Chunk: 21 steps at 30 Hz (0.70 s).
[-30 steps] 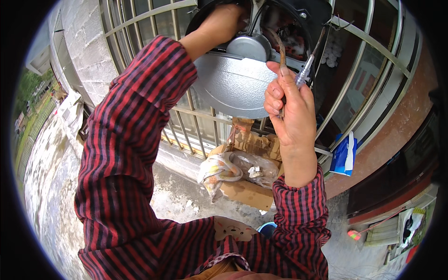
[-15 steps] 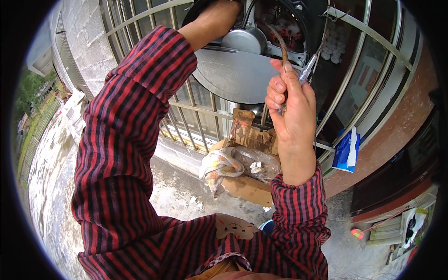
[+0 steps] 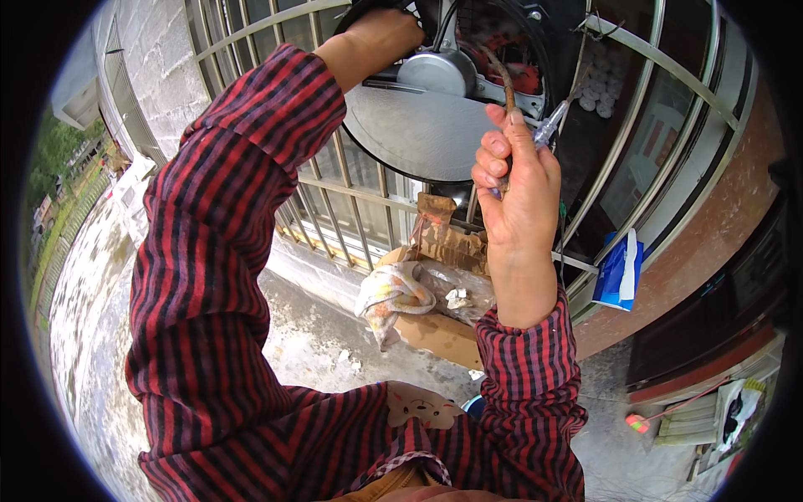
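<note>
My left hand (image 3: 381, 38) reaches into a dark rounded housing (image 3: 535, 38) at the top, beside the window bars; its fingertips are hidden there. Right of it are a silver metal cylinder (image 3: 435, 71) with black cables and some red parts (image 3: 520, 77). A grey flat metal panel (image 3: 401, 134) forms the lower section. My right hand (image 3: 512, 171) is closed round a thin, rusty brown rod (image 3: 504, 77), which rises toward the housing, and a clear-handled tool (image 3: 548, 125) with a narrow tip pointing up.
Metal window bars (image 3: 648, 67) surround the housing. Below lie an opened cardboard box (image 3: 435, 339), a stained cloth (image 3: 389, 297) and a plastic bag (image 3: 468, 293). A blue packet (image 3: 611, 272) hangs at right, near a dark doorway (image 3: 686, 326). A mop (image 3: 637, 422) lies lower right.
My left hand has shifted slightly within the housing. My right hand keeps its grip and sits a little higher in view. The grey panel's lower edge also appears higher.
</note>
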### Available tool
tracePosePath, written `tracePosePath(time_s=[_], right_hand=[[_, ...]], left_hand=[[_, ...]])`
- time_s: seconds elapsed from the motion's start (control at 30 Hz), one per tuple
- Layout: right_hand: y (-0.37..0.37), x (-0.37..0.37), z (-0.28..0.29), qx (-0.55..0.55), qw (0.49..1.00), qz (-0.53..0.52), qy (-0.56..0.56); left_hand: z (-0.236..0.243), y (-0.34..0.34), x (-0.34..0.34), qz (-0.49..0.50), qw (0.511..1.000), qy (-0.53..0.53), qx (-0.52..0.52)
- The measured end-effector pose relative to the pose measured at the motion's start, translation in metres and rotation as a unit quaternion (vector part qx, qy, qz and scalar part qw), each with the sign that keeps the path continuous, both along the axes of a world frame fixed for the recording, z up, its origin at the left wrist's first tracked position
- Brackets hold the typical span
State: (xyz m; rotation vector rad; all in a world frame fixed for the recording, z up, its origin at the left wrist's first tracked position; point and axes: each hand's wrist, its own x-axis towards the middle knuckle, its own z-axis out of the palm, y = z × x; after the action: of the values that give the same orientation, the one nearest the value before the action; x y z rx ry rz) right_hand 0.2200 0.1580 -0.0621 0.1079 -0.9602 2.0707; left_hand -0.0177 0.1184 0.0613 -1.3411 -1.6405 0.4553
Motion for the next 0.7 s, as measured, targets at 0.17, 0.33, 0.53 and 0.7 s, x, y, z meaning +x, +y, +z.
tracePosePath(time_s=[0.17,0.33,0.53,0.7], right_hand=[[-0.002,0.001,-0.001,-0.033,0.999,-0.001,0.011],[-0.001,0.003,-0.003,-0.027,0.999,0.003,0.018],[-0.003,0.006,-0.006,-0.024,0.999,0.001,0.021],[-0.004,0.007,-0.006,-0.033,0.999,-0.013,0.007]], left_hand=[[-0.002,-0.013,0.014,0.004,0.997,-0.07,0.012],[-0.005,-0.031,0.02,-0.002,0.988,-0.154,0.003],[-0.017,-0.031,0.016,-0.063,0.975,-0.184,0.105],[-0.023,-0.023,0.013,-0.137,0.954,-0.193,0.186]])
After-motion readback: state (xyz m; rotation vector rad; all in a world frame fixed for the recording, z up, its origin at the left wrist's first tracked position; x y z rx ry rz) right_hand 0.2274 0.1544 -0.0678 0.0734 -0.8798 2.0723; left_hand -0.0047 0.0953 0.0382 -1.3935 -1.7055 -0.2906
